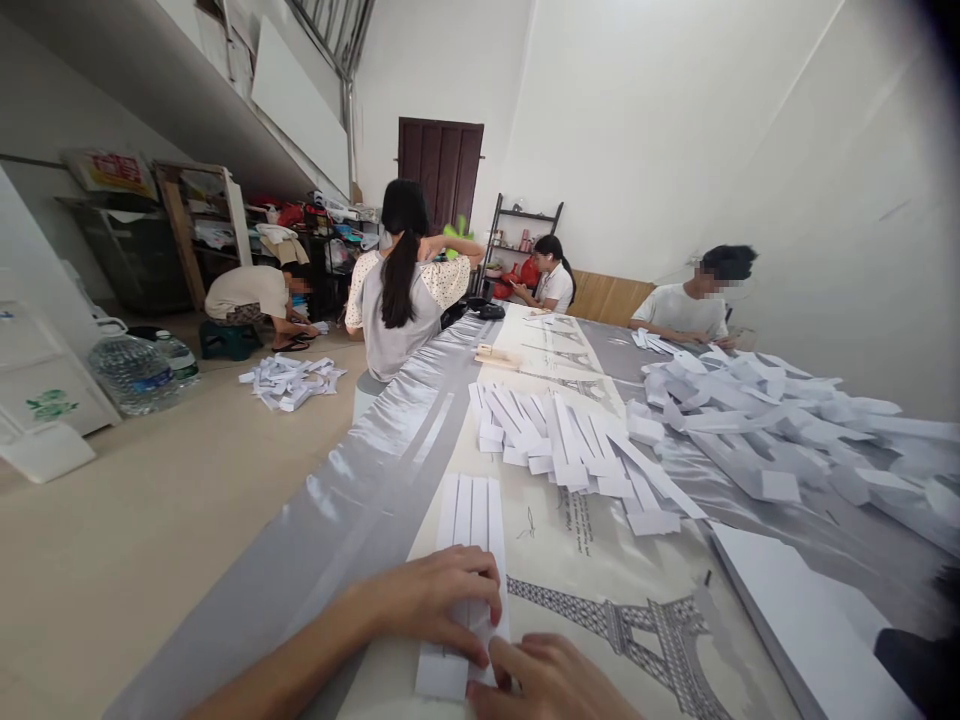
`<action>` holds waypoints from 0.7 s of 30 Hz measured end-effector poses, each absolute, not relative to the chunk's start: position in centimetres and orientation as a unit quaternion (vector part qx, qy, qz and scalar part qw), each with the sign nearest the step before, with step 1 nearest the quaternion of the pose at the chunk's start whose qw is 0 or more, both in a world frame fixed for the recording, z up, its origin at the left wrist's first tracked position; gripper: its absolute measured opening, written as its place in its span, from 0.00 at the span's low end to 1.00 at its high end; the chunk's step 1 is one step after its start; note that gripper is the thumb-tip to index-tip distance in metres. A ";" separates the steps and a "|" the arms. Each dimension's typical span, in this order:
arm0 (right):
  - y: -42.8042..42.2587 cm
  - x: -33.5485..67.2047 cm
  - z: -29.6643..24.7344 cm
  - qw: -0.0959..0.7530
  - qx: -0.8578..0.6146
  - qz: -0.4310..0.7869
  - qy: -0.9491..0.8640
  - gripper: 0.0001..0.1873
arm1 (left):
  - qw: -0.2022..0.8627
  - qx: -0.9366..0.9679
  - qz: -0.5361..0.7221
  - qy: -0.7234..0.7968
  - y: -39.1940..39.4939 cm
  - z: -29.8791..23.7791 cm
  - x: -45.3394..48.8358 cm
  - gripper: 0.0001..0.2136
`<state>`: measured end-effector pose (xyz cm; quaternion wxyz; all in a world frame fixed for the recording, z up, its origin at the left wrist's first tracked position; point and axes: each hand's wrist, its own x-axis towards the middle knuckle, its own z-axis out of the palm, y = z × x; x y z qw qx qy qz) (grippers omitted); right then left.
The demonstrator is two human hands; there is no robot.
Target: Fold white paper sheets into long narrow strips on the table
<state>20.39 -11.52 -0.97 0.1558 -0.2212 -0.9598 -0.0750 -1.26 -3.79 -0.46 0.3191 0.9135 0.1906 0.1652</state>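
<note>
White paper, in long narrow strips lying side by side, rests lengthwise directly under the left hand. That hand is palm down, fingers bent and thumb set apart from them, seemingly to keep the paper flat and aligned. The right hand is just beside it, its fingers curled in at the paper's near edge, perhaps to work that edge; whether they pinch it I cannot tell. The paper's place before both hands probably lets them share it.

Beyond the hands, a fanned pile of similar strips lies on the counter, likely kept within reach. Right of the hands is a stack of flat sheets; farther ahead of it spreads a loose heap, near a seated person. Far ahead and left of the hands, a crouching person works beside a floor pile.
</note>
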 end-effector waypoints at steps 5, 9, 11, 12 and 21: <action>-10.6 20.5 -2.3 0.204 -0.232 -0.063 -0.949 0.09 | 0.282 0.924 0.172 0.192 -3.7 -0.4 -1.2 0.09; -10.6 21.0 -3.2 0.236 -0.279 -0.008 -0.931 0.03 | 0.258 0.929 0.179 0.194 -3.8 -0.3 -1.1 0.10; -10.5 21.3 -3.2 0.260 -0.313 0.035 -0.913 0.09 | 0.259 0.927 0.184 0.199 -3.9 0.0 -1.1 0.10; -10.4 21.3 -3.2 0.272 -0.327 0.061 -0.903 0.11 | 0.262 0.924 0.190 0.202 -4.0 0.2 -1.1 0.10; -9.8 21.7 -2.1 0.394 -0.366 0.219 -0.814 0.06 | 0.332 0.878 0.267 0.219 -4.7 1.3 -1.1 0.10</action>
